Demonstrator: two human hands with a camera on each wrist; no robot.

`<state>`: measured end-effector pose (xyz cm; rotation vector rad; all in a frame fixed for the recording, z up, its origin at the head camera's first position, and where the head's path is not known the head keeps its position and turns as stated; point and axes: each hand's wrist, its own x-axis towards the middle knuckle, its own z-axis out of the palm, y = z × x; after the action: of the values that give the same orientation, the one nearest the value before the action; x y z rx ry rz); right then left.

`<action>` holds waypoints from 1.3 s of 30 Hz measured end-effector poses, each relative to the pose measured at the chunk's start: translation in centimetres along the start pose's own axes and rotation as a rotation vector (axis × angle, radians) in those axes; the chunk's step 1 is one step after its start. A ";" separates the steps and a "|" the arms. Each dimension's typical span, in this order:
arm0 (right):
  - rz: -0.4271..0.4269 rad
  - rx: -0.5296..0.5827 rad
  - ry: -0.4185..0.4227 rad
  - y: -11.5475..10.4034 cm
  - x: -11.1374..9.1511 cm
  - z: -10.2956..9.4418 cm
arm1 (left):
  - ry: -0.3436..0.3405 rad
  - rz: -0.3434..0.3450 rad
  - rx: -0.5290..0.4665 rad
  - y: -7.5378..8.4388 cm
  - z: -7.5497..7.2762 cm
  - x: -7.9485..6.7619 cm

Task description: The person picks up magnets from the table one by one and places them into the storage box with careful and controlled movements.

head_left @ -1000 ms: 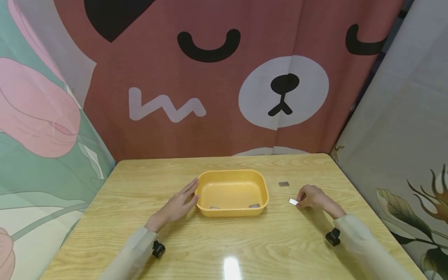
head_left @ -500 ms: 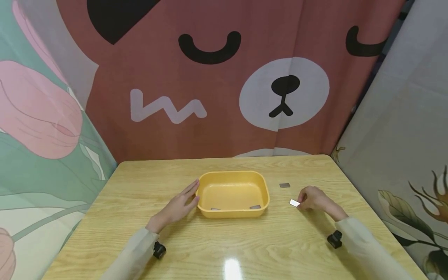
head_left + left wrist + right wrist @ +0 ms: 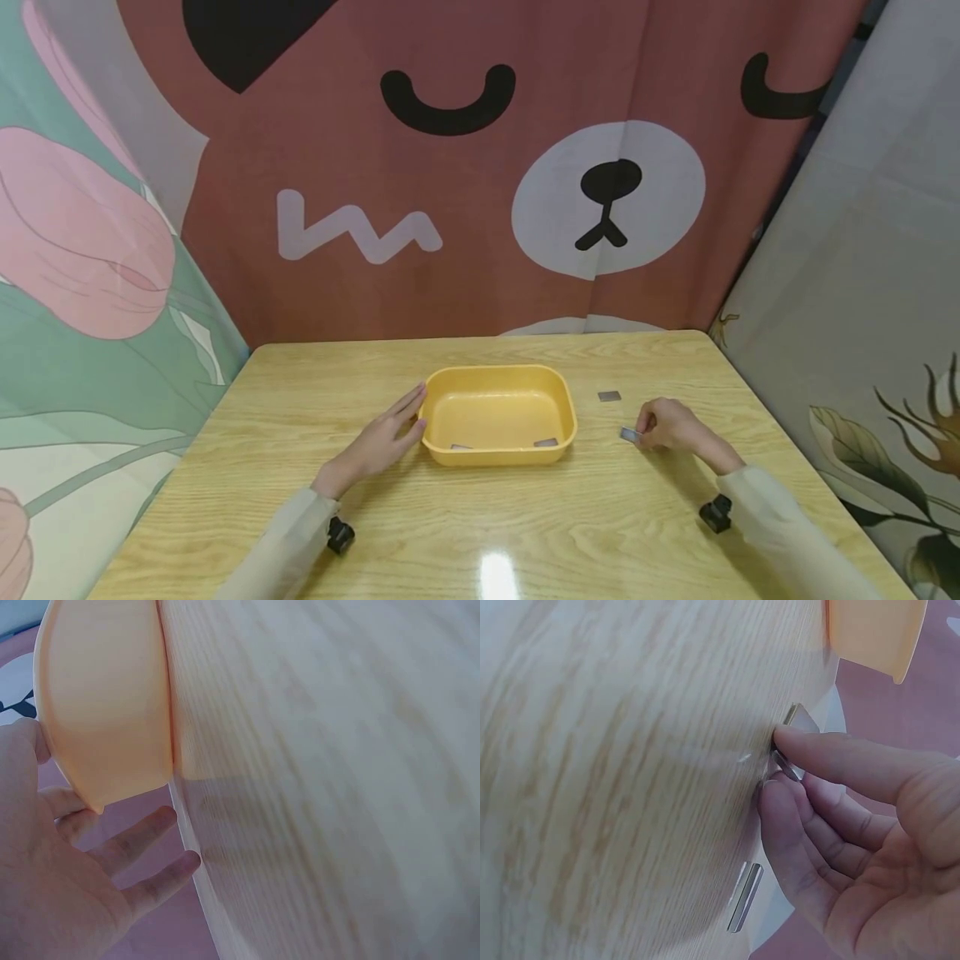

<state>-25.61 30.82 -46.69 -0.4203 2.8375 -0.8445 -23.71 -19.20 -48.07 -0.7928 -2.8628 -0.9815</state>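
A yellow plastic tray (image 3: pixel 498 457) stands on the table, with two small grey metal plates lying near its front wall. At its left end my left hand (image 3: pixel 375 442) rests against the rim, fingers extended; the left wrist view shows its fingertips around the tray's corner (image 3: pixel 105 735). To the right of the tray, my right hand (image 3: pixel 675 429) pinches a small flat metal plate (image 3: pixel 628 434) between thumb and fingertips, low over the table. A similar plate (image 3: pixel 609 397) lies just beyond it. In the right wrist view, another metal piece (image 3: pixel 745 898) lies beside the fingers.
The light wood table (image 3: pixel 420 533) reaches back to a brown curtain (image 3: pixel 337 292) printed with an animal face. Patterned curtains hang at the left and right sides. The tray's end (image 3: pixel 874 634) shows at the upper right of the right wrist view.
The plate in my right hand has gone from bright, glinting white to grey, so its tilt has shifted slightly. Both hands and the tray stay in place.
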 end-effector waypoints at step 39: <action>-0.084 0.105 0.020 0.2 -0.4 -0.4 | 0.013 0.023 0.005 0.0 0.0 0.0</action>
<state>-25.32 31.29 -46.46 -0.5227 2.7947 -1.0141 -23.71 -19.23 -48.08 -0.8140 -2.8370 -0.9732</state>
